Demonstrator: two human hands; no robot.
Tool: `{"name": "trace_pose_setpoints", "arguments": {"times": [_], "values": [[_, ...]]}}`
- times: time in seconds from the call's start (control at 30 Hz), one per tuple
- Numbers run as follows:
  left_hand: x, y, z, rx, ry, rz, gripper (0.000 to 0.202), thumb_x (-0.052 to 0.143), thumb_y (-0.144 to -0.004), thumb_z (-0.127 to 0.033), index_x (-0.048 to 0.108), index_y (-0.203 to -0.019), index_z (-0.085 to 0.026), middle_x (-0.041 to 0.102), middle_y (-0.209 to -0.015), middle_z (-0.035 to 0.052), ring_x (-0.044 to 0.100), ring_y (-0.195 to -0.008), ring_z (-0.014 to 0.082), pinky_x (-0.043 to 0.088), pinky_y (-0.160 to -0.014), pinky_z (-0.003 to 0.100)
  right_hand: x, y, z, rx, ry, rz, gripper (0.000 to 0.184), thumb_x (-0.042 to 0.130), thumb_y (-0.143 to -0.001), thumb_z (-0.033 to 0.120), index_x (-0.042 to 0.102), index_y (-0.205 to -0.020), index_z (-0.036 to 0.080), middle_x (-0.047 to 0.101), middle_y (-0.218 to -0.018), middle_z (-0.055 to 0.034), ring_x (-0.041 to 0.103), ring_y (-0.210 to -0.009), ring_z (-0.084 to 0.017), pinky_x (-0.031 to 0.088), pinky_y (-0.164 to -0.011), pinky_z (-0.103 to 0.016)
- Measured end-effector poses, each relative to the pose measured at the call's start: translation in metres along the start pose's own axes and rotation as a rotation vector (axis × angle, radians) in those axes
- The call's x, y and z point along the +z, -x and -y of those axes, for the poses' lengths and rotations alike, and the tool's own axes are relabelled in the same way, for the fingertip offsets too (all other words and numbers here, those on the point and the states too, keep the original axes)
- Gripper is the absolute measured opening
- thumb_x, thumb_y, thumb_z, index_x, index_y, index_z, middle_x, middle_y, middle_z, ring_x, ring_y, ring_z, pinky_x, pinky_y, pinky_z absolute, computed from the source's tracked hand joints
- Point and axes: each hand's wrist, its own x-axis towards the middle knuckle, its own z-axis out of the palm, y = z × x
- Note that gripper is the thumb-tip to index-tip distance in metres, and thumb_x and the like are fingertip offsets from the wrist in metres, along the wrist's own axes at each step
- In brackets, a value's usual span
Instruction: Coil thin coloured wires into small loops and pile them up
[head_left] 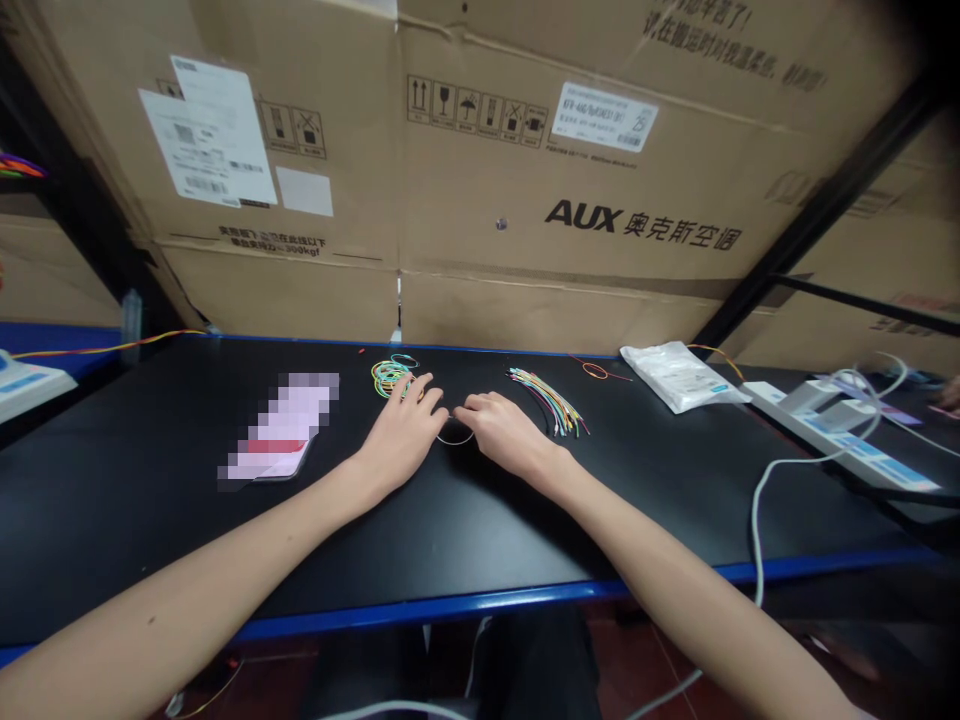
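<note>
A thin white wire (454,441) hangs in a small loop between my two hands, above the black table. My left hand (405,425) pinches one end between thumb and forefinger, its other fingers partly spread. At the other end, my right hand (499,428) is closed with the fingertips together on the wire. Just beyond my left hand lies a pile of coiled coloured wires (390,377), partly covered by its fingers. To the right of my right hand is a bundle of straight coloured wires (551,400). The wire's exact ends are hidden by my fingers.
A phone (281,430) with a blurred screen lies on the left. Farther right are a thin red-orange wire loop (596,371), a white plastic packet (679,375) and a power strip (840,435) with a white cable (757,520). Large cardboard (480,240) stands behind the table (420,545).
</note>
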Motion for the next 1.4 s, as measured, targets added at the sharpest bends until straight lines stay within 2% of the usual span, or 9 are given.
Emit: {"name": "trace_pose_setpoints", "arguments": {"times": [0.1, 0.23, 0.4, 0.83, 1.1, 1.17, 1.27, 1.4], "values": [[0.003, 0.0, 0.001, 0.007, -0.019, -0.003, 0.026, 0.045, -0.086, -0.004, 0.069, -0.087, -0.014, 0.064, -0.111, 0.0148, 0.048, -0.125, 0.0336, 0.035, -0.108, 0.055, 0.005, 0.0, -0.005, 0.038, -0.155, -0.04, 0.027, 0.045, -0.085, -0.001, 0.067, -0.088, 0.015, 0.062, -0.081, -0.0056, 0.055, -0.069, -0.014, 0.037, -0.065, -0.025], [0.004, -0.001, 0.005, -0.023, 0.045, -0.003, 0.023, 0.046, -0.09, -0.012, 0.069, -0.09, -0.016, 0.065, -0.106, 0.0124, 0.051, -0.119, 0.0316, 0.04, -0.102, 0.052, 0.01, 0.0, -0.012, 0.082, -0.419, -0.181, 0.026, 0.043, -0.093, 0.011, 0.069, -0.09, 0.016, 0.061, -0.078, -0.004, 0.054, -0.07, -0.013, 0.038, -0.065, -0.023], [0.004, -0.002, 0.006, 0.004, 0.022, -0.005, 0.023, 0.046, -0.091, -0.014, 0.069, -0.091, -0.014, 0.064, -0.104, 0.0119, 0.051, -0.117, 0.0313, 0.041, -0.101, 0.05, 0.01, -0.001, -0.014, 0.062, -0.509, -0.217, 0.026, 0.045, -0.093, 0.011, 0.07, -0.089, 0.016, 0.061, -0.077, -0.0041, 0.053, -0.07, -0.013, 0.039, -0.067, -0.023], [0.006, -0.003, 0.007, 0.076, -0.037, -0.018, 0.021, 0.05, -0.085, -0.005, 0.069, -0.089, -0.015, 0.065, -0.101, 0.0105, 0.051, -0.117, 0.0321, 0.04, -0.102, 0.053, 0.005, 0.003, -0.02, 0.014, -0.473, -0.157, 0.029, 0.043, -0.091, 0.005, 0.07, -0.089, 0.015, 0.062, -0.079, -0.0048, 0.054, -0.072, -0.012, 0.038, -0.067, -0.021], [0.006, -0.003, 0.006, 0.101, -0.011, -0.023, 0.021, 0.05, -0.084, -0.002, 0.067, -0.087, -0.014, 0.064, -0.098, 0.0118, 0.051, -0.119, 0.0314, 0.04, -0.103, 0.053, -0.005, 0.005, -0.013, -0.025, -0.127, -0.035, 0.032, 0.045, -0.082, -0.004, 0.069, -0.094, 0.014, 0.061, -0.082, -0.0063, 0.055, -0.075, -0.014, 0.038, -0.072, -0.025], [0.005, -0.003, 0.007, 0.11, -0.003, -0.021, 0.021, 0.049, -0.085, -0.003, 0.066, -0.087, -0.014, 0.064, -0.098, 0.0112, 0.051, -0.119, 0.0306, 0.04, -0.103, 0.052, -0.006, 0.006, -0.012, -0.041, -0.123, -0.031, 0.032, 0.046, -0.081, -0.005, 0.069, -0.094, 0.014, 0.061, -0.082, -0.0064, 0.055, -0.075, -0.014, 0.039, -0.072, -0.025], [0.005, -0.002, 0.008, 0.125, 0.004, -0.015, 0.02, 0.049, -0.086, -0.004, 0.066, -0.088, -0.015, 0.063, -0.098, 0.0103, 0.052, -0.118, 0.029, 0.039, -0.104, 0.051, -0.002, 0.006, -0.014, -0.027, -0.273, -0.07, 0.03, 0.045, -0.085, -0.001, 0.069, -0.093, 0.015, 0.063, -0.081, -0.0059, 0.057, -0.072, -0.013, 0.041, -0.069, -0.024], [0.004, -0.002, 0.011, 0.142, -0.002, -0.011, 0.018, 0.05, -0.087, -0.006, 0.066, -0.088, -0.015, 0.062, -0.099, 0.0099, 0.051, -0.118, 0.0286, 0.04, -0.103, 0.05, 0.01, 0.004, -0.018, 0.055, -0.58, -0.207, 0.021, 0.05, -0.089, 0.009, 0.067, -0.098, 0.016, 0.068, -0.085, -0.005, 0.061, -0.075, -0.013, 0.045, -0.072, -0.023]]}}
